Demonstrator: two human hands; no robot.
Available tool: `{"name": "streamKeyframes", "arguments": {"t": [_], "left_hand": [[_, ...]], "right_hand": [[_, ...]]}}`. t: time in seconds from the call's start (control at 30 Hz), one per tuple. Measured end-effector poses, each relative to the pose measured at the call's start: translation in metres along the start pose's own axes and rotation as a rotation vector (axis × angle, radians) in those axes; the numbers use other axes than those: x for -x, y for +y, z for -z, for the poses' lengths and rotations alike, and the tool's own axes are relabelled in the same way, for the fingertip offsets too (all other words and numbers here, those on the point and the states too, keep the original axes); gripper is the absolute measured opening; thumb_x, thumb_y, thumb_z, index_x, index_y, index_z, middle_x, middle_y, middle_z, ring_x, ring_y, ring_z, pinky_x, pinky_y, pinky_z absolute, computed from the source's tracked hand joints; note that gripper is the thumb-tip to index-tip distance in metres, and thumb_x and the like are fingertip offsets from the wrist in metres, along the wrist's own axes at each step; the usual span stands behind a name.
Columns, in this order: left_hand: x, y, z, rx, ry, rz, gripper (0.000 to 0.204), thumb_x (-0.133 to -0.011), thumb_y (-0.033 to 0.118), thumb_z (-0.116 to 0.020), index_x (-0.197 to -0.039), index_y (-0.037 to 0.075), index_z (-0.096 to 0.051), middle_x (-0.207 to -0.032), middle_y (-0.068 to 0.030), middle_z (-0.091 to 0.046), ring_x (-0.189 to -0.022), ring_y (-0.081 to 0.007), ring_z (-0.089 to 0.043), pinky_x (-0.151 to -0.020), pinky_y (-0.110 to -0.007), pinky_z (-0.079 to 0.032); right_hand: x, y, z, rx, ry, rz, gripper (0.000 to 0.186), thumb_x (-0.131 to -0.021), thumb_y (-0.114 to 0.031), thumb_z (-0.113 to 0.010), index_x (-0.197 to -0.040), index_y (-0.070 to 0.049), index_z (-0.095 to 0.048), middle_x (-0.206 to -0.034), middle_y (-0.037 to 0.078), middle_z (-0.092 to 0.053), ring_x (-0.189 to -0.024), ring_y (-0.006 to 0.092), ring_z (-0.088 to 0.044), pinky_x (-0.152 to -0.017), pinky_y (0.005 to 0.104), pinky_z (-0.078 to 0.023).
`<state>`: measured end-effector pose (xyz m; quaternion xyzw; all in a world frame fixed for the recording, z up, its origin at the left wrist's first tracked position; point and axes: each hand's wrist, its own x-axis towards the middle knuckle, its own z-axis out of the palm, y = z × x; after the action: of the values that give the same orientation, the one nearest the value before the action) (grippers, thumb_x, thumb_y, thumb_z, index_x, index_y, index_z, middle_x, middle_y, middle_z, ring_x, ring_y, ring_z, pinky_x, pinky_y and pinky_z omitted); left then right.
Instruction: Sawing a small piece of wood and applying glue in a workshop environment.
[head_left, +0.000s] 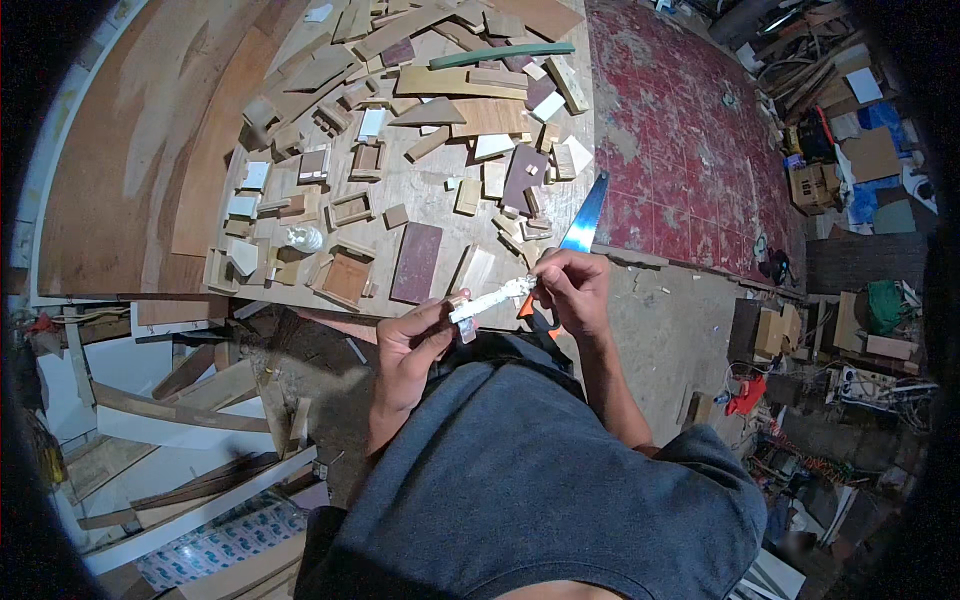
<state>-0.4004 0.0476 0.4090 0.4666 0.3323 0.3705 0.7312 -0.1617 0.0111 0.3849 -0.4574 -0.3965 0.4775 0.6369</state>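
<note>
One white strip point(486, 302), slanted, pointing upper-right

Open room right of the hands point(578, 284), saw point(582, 222) and wood scraps point(488, 117) ahead

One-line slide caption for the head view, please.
Left hand and right hand hold a narrow white piece near a worktable strewn with wood pieces, a handsaw nearby.

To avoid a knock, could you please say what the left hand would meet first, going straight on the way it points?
Beyond the white-smeared piece it holds, the left hand would likely meet the pale wood block on the table, though depth is unclear.
</note>
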Motion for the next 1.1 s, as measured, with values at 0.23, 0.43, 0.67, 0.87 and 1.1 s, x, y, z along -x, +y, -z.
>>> {"name": "streamKeyframes", "arguments": {"t": [0.23, 0.43, 0.67, 0.87, 1.1], "left_hand": [[0.0, -0.001, 0.002, 0.081, -0.005, 0.058, 0.035, -0.091, -0.001, -0.062, -0.126, -0.001, -0.064, -0.093, -0.0046, -0.071, -0.067, -0.0021, -0.05, -0.058, -0.017, -0.036], [0.003, -0.006, 0.002, 0.054, 0.007, 0.018, 0.04, -0.088, -0.001, -0.057, -0.127, -0.001, -0.063, -0.093, -0.0105, -0.073, -0.068, -0.0045, -0.053, -0.055, -0.018, -0.036], [0.005, -0.006, -0.004, 0.131, 0.035, -0.008, 0.044, -0.084, -0.007, -0.052, -0.126, -0.001, -0.064, -0.096, -0.0123, -0.072, -0.068, -0.0067, -0.054, -0.054, -0.02, -0.038], [0.008, -0.002, -0.011, 0.186, 0.178, 0.051, 0.032, -0.092, -0.003, -0.057, -0.123, -0.002, -0.066, -0.096, -0.0077, -0.07, -0.068, -0.0075, -0.054, -0.056, -0.021, -0.043], [0.013, -0.004, -0.012, 0.204, 0.151, -0.005, 0.03, -0.095, 0.001, -0.058, -0.124, 0.0, -0.066, -0.1, -0.0086, -0.07, -0.078, -0.0093, -0.06, -0.063, -0.023, -0.051]], "right_hand": [[0.003, 0.003, -0.004, -0.086, 0.046, -0.009, 0.022, -0.093, -0.018, -0.07, -0.087, 0.004, -0.071, -0.07, 0.009, -0.064, -0.056, 0.0113, -0.058, -0.047, 0.0231, -0.044], [0.004, 0.005, -0.001, -0.114, 0.021, 0.05, 0.024, -0.093, -0.019, -0.07, -0.088, 0.004, -0.071, -0.07, 0.009, -0.064, -0.056, 0.0113, -0.058, -0.045, 0.0233, -0.044], [0.007, 0.0, 0.002, -0.092, -0.02, 0.095, 0.021, -0.093, -0.016, -0.069, -0.09, 0.004, -0.072, -0.071, 0.01, -0.065, -0.054, 0.0105, -0.057, -0.044, 0.0225, -0.043], [0.01, -0.001, 0.003, -0.045, -0.079, 0.084, 0.016, -0.093, -0.011, -0.067, -0.09, 0.004, -0.072, -0.072, 0.01, -0.066, -0.053, 0.0099, -0.057, -0.044, 0.0226, -0.043], [0.01, 0.007, -0.007, 0.004, 0.044, 0.042, 0.014, -0.092, -0.01, -0.069, -0.089, 0.003, -0.072, -0.071, 0.008, -0.066, -0.053, 0.0088, -0.056, -0.045, 0.0217, -0.042]]}}
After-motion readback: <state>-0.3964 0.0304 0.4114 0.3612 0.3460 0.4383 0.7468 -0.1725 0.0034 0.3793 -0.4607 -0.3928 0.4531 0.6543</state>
